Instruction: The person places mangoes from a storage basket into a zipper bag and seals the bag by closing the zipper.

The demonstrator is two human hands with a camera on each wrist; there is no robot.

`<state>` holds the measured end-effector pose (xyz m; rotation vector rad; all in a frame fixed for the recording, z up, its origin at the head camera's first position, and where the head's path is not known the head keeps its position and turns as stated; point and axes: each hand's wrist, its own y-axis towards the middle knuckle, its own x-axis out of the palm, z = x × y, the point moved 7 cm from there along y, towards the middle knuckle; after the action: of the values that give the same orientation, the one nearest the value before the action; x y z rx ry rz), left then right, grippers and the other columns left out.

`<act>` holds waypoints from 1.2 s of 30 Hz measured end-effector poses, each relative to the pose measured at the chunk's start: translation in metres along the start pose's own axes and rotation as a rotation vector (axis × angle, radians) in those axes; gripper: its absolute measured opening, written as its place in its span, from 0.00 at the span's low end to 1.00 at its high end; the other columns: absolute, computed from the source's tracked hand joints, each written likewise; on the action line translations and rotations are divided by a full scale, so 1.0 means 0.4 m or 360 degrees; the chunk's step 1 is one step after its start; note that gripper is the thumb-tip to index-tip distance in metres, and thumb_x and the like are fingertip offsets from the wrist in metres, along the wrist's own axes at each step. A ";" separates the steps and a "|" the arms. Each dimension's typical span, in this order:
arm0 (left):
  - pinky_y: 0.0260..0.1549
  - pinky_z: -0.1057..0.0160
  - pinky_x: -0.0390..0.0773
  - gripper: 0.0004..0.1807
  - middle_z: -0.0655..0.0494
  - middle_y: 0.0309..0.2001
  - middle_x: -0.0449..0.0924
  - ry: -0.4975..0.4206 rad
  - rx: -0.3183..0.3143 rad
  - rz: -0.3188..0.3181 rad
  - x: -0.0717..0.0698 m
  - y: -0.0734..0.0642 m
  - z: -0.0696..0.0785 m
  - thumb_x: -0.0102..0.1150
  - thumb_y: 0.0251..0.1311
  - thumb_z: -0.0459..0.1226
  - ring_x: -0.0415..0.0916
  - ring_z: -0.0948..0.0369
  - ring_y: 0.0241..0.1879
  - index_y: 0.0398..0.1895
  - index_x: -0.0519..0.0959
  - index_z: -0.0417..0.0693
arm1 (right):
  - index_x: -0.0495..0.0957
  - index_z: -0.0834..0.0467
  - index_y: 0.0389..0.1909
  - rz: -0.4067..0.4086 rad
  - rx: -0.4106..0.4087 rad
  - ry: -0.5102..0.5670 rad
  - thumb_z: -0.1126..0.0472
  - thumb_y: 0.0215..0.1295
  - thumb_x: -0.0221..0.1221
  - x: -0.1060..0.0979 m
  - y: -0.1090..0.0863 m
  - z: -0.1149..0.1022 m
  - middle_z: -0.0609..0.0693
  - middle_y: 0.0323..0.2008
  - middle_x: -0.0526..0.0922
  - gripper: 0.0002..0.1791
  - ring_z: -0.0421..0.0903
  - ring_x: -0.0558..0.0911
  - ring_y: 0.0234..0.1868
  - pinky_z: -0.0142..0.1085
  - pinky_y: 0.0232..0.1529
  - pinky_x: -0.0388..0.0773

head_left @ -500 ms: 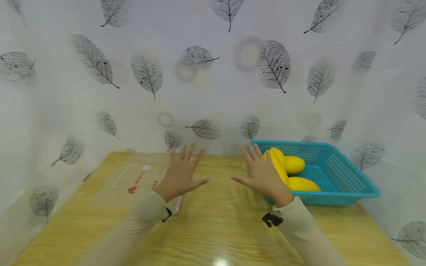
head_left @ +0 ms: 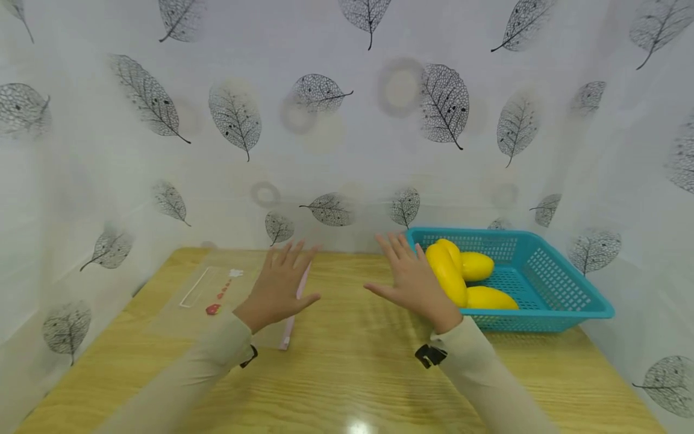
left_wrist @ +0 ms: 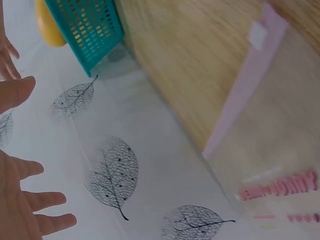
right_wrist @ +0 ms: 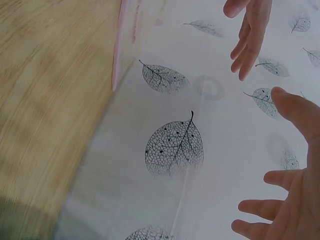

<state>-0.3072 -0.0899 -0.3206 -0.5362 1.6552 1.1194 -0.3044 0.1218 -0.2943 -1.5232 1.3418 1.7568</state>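
Both hands are held out with fingers spread and nothing in them. In the head view my left hand [head_left: 275, 290] overlaps the right part of a clear zip bag [head_left: 184, 322], which has a pink slider edge and red and white prints. My right hand [head_left: 416, 282] is beside the left end of a blue plastic basket [head_left: 558, 320], overlapping its corner in this view. Inside the basket lie several yellow mangoes [head_left: 447, 274], gathered at its left side. In the left wrist view the pink zip edge [left_wrist: 245, 90] shows up close.
A wooden table [head_left: 347, 361] carries the bag on the left and the basket on the right. A white curtain [head_left: 347, 144] printed with dark leaves hangs behind and along both sides.
Both hands have shifted left in the head view, still with fingers spread. The view itself has moved slightly; the bag and basket stay in place.
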 end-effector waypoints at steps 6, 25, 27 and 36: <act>0.64 0.37 0.54 0.46 0.38 0.66 0.63 0.0004 -0.0008 -0.0011 0.026 -0.012 -0.030 0.60 0.51 0.58 0.60 0.41 0.65 0.69 0.59 0.46 | 0.49 0.56 0.72 0.0030 -0.0040 0.0052 0.36 0.56 0.57 0.028 0.023 -0.020 0.59 0.70 0.58 0.49 0.57 0.59 0.71 0.63 0.65 0.53; 0.55 0.42 0.68 0.26 0.42 0.42 0.79 0.0040 -0.0093 -0.0288 0.144 -0.036 -0.094 0.61 0.53 0.51 0.77 0.46 0.45 0.46 0.74 0.40 | 0.71 0.55 0.59 -0.0052 -0.0236 -0.0113 0.40 0.60 0.57 0.181 0.099 -0.101 0.53 0.54 0.79 0.32 0.51 0.77 0.56 0.49 0.60 0.69; 0.52 0.43 0.71 0.25 0.43 0.39 0.79 0.0050 -0.0117 -0.0345 0.161 -0.038 -0.101 0.60 0.53 0.52 0.78 0.47 0.40 0.43 0.74 0.41 | 0.72 0.55 0.58 -0.0076 -0.0269 -0.0131 0.40 0.60 0.56 0.192 0.102 -0.117 0.52 0.52 0.80 0.31 0.51 0.78 0.54 0.49 0.59 0.70; 0.36 0.49 0.77 0.32 0.42 0.34 0.81 0.0158 -0.0209 -0.0491 0.199 -0.053 -0.110 0.59 0.50 0.58 0.79 0.47 0.35 0.43 0.76 0.38 | 0.72 0.55 0.58 -0.0157 -0.0351 -0.0150 0.41 0.61 0.56 0.241 0.127 -0.166 0.52 0.51 0.81 0.29 0.50 0.79 0.54 0.49 0.58 0.71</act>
<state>-0.3426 -0.1245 -0.3996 -0.9115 1.5252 0.9891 -0.3420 0.0185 -0.3592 -1.5696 1.0377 1.9394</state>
